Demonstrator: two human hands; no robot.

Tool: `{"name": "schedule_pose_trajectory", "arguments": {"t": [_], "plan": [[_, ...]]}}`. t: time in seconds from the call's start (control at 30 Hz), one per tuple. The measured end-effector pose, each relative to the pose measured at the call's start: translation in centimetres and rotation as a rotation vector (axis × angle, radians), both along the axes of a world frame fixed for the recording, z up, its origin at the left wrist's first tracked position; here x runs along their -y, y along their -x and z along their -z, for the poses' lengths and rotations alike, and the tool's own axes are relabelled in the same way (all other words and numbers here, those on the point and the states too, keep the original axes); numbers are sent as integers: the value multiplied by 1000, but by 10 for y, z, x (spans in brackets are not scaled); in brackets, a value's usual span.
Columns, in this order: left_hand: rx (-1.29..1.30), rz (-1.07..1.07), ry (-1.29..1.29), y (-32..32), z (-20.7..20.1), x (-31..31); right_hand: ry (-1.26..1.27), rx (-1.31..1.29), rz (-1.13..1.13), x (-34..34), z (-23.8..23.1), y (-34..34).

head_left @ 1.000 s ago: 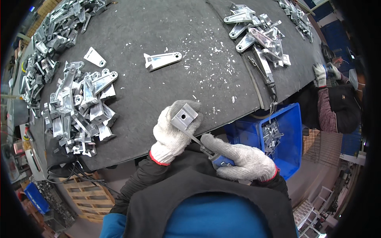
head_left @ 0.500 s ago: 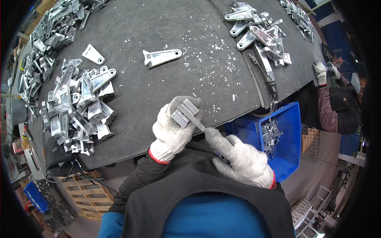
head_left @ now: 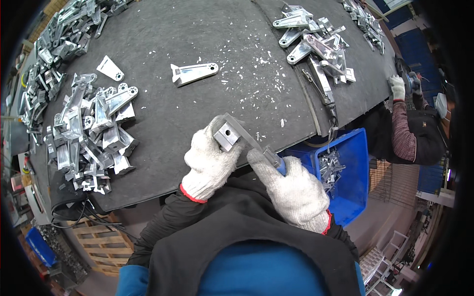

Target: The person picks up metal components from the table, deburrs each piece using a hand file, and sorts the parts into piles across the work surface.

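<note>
Both my hands wear white knit gloves with red cuffs. My left hand (head_left: 210, 163) is closed around a silvery metal bracket (head_left: 225, 138), whose square end with a round hole faces up. In my right hand (head_left: 295, 196) is a flat file (head_left: 246, 135) with a blue handle (head_left: 282, 167); its blade lies along the right edge of the bracket's end. Beyond my hands, a single tapered bracket (head_left: 197, 74) lies flat on the dark table (head_left: 177, 118), and another bracket (head_left: 110, 68) lies farther left.
A heap of brackets (head_left: 98, 133) covers the table's left; another pile (head_left: 321, 47) sits far right beside a long tool with a cable (head_left: 323, 86). Metal chips dot the tabletop. A blue bin (head_left: 356, 182) with parts stands by the right edge. Farther right, a gloved co-worker's hand (head_left: 397, 88) shows.
The bracket has turned in my left hand, so its holed face now shows. The file has moved from across the end's middle to its right edge, and its blue handle has come into sight.
</note>
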State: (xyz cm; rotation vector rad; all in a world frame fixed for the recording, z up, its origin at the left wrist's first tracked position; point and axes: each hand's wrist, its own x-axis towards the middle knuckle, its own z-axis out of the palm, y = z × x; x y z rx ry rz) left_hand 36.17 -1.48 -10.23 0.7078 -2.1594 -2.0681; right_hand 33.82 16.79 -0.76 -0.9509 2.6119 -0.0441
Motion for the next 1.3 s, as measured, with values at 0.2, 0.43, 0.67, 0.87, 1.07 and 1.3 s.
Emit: {"name": "schedule_pose_trajectory", "arguments": {"t": [0.2,0.43,0.67,0.87,1.07,1.3], "plan": [[6,9,-3,1,0,-1,7,-32,-18,-5,5,-2],[-32,-20,124,2,1,0,-54,-27,26,-3,4,0],[-58,-88,14,-1,-1,-2,-1,-49,18,2,2,5],[-159,-140,-161,-12,5,2,328,164,53,-17,4,5],[-213,-98,-95,-14,8,3,404,192,1,-20,15,-10],[-158,-118,-115,-13,1,3,172,230,-36,-20,8,-11]]}}
